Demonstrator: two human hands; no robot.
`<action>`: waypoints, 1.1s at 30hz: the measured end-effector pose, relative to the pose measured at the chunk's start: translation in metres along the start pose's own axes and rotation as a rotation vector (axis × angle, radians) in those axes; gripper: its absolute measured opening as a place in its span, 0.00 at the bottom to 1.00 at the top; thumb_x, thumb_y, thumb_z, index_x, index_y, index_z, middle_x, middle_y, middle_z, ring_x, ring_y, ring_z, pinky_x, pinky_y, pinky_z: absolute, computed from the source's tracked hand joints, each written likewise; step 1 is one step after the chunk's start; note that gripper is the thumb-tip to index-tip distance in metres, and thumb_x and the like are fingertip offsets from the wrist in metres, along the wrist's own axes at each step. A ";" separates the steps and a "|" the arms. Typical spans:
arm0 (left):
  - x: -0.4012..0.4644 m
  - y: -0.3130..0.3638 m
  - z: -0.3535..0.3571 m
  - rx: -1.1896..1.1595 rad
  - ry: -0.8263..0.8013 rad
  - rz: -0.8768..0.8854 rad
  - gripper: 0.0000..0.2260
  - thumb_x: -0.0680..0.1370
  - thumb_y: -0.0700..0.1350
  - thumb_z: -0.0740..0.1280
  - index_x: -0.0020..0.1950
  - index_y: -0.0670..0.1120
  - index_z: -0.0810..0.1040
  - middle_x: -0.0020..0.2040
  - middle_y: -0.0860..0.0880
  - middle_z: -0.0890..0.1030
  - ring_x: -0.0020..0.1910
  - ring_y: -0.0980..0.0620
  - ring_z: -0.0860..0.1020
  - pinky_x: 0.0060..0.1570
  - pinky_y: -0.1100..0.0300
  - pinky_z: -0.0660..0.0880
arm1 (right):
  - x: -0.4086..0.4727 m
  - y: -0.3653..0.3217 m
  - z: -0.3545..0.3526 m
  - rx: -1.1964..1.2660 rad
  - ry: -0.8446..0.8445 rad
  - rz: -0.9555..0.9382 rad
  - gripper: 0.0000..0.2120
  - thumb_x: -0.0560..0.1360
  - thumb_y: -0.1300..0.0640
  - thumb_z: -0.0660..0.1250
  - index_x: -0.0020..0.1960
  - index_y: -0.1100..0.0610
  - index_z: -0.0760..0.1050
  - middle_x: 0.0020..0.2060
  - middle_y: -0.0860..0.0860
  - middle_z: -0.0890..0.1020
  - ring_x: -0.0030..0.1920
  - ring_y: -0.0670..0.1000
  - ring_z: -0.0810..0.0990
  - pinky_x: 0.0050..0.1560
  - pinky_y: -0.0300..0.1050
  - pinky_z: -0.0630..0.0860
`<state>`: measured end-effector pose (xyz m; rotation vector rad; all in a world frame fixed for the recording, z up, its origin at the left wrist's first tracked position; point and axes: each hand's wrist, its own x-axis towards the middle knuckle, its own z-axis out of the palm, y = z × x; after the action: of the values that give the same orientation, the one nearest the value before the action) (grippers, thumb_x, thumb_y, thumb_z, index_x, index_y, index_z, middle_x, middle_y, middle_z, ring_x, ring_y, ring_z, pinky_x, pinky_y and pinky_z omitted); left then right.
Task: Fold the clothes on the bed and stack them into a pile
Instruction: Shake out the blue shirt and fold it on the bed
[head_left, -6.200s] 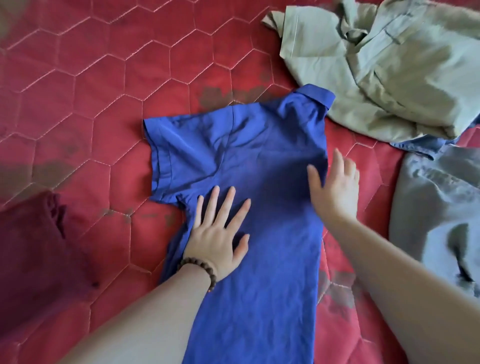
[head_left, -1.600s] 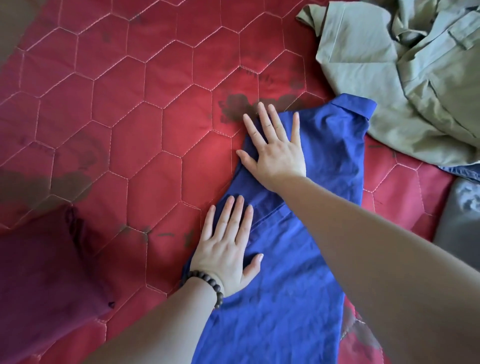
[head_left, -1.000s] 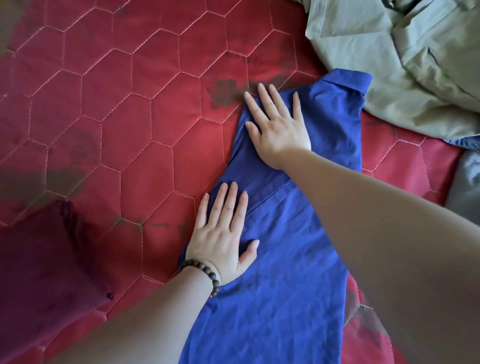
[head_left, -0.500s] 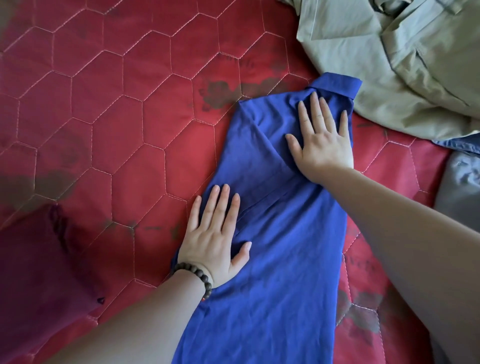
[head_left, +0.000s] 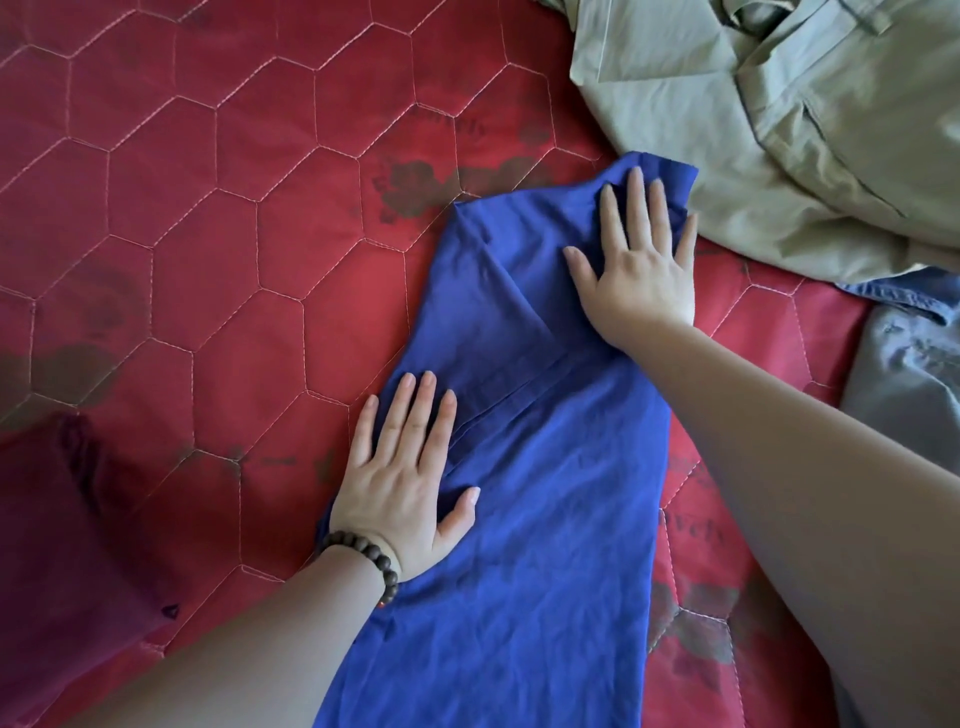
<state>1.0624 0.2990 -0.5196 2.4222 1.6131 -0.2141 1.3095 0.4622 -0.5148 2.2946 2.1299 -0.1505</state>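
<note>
A blue shirt of thin, finely creased woven cloth lies folded into a long narrow strip on the bed, running from the 6 o'clock edge of the view up toward 1 o'clock, where its collar ends in a flat squared band. A sleeve is folded inward across the upper part, leaving a crisp diagonal crease and a stitched hem across the strip.

The left hand lies flat with straight fingers close together, pressing the strip's 9 o'clock edge at mid-length; a bracelet of dark round wooden beads circles the wrist. The right hand is also flat, fingers spread, pressing the cloth just below the collar — neither hand grips anything.

Beneath is a red quilted bedcover, stitched in pale thread into large hexagons, with dark floral blotches and printed lettering at about 12 o'clock and 4 o'clock, too faint to read with confidence. At 1 to 2 o'clock a crumpled khaki-green garment with a flapped pocket lies heaped, its edge touching the collar. At 3 o'clock sits a grey-blue garment, with a denim-like blue edge showing between the two. A dark maroon cloth — soft and bunched — lies at 8 o'clock.
</note>
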 end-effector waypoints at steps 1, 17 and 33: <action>0.000 0.000 0.000 -0.003 0.002 0.000 0.39 0.73 0.62 0.58 0.78 0.39 0.57 0.79 0.39 0.55 0.78 0.42 0.52 0.73 0.38 0.54 | 0.001 0.003 0.004 0.025 -0.038 0.013 0.34 0.80 0.37 0.48 0.80 0.53 0.48 0.79 0.51 0.44 0.78 0.52 0.43 0.76 0.60 0.42; 0.000 0.000 0.000 -0.044 0.024 0.007 0.39 0.72 0.60 0.59 0.76 0.38 0.61 0.78 0.38 0.58 0.77 0.41 0.56 0.73 0.38 0.55 | -0.004 -0.071 0.014 0.027 -0.124 -0.089 0.32 0.81 0.40 0.44 0.79 0.55 0.43 0.79 0.51 0.44 0.78 0.50 0.41 0.76 0.58 0.36; 0.001 -0.001 0.001 -0.005 0.013 0.007 0.39 0.72 0.61 0.59 0.76 0.38 0.60 0.77 0.38 0.59 0.78 0.42 0.54 0.74 0.39 0.53 | -0.055 -0.108 0.017 -0.006 -0.110 -0.596 0.30 0.81 0.44 0.48 0.79 0.56 0.50 0.79 0.49 0.52 0.78 0.49 0.47 0.76 0.57 0.41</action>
<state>1.0619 0.2999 -0.5208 2.4300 1.6083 -0.1926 1.1970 0.4146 -0.5210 1.5333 2.6646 -0.2609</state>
